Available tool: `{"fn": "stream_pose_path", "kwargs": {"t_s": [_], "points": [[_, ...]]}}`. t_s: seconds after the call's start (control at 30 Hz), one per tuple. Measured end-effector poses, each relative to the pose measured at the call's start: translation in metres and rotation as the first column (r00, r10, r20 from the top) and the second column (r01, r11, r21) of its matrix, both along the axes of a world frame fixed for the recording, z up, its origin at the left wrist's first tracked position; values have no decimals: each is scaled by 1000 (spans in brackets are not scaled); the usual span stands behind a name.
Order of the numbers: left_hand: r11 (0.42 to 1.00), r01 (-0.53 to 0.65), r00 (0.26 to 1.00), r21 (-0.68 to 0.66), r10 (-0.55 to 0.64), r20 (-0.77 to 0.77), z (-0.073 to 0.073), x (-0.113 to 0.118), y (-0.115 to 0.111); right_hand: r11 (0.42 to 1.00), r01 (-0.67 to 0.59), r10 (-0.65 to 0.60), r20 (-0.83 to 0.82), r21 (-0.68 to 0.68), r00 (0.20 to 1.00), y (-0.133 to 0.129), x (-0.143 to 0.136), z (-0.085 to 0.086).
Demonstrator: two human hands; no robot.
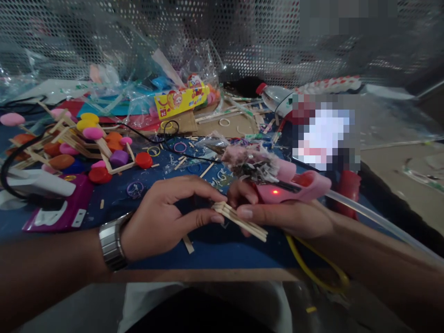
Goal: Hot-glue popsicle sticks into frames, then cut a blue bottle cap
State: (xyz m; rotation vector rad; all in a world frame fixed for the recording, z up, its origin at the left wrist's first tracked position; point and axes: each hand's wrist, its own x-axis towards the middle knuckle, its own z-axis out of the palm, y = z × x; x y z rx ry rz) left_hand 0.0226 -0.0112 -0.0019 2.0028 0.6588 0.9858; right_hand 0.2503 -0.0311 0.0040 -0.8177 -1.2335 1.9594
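Note:
My left hand [166, 215], with a metal watch [113, 240] on its wrist, pinches the left end of a small bundle of thin wooden sticks [248, 223] near the table's front edge. The fingers of my right hand [284, 215] close on the same sticks from the right. A pink glue gun [289, 182] with a lit red light rests over my right hand, a clear glue stick [367, 212] coming out of its back. Its nozzle points left and is covered in grey and pink residue.
Stick frames with coloured knobs [86, 143] stand at the left, behind a purple box [64, 203] with a white plug. Behind are a yellow packet [182, 101], a bottle [277, 99] and a blurred bright phone [322, 136]. Loose sticks and bands litter the blue table [222, 256].

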Motion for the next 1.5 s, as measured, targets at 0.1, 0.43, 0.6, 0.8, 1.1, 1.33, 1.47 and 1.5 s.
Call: {"fn": "stream_pose_path", "kwargs": {"t_s": [0.1, 0.43, 0.6, 0.8, 1.1, 1.33, 1.47, 1.5], "points": [[1000, -4, 1000, 15, 4, -5, 0, 0, 0, 1000, -18, 18, 10, -12, 1000, 0, -2, 3], [998, 0, 999, 60, -2, 47, -1, 0, 2, 997, -4, 1, 39, 78, 999, 1, -5, 6], [999, -9, 998, -33, 11, 62, -3, 0, 1, 986, 34, -46, 72, 163, 996, 0, -4, 4], [993, -18, 999, -116, 24, 49, -1, 2, 2, 980, 10, -32, 108, 198, 994, 1, -2, 3], [993, -19, 999, -119, 23, 38, 1, 4, 2, 979, -39, 24, 80, 201, 997, 1, 0, -2], [991, -15, 999, -130, 19, 35, 1, 3, 2, 965, 1, -35, 126, 263, 991, 3, 0, -1], [990, 7, 999, -141, -2, 38, 2, 4, 1, 966, 20, -54, 125, 259, 991, 3, -1, 0], [990, 6, 999, -144, 0, 40, 1, 4, 1, 965, 21, -56, 128, 263, 990, 3, -2, 0]]}}
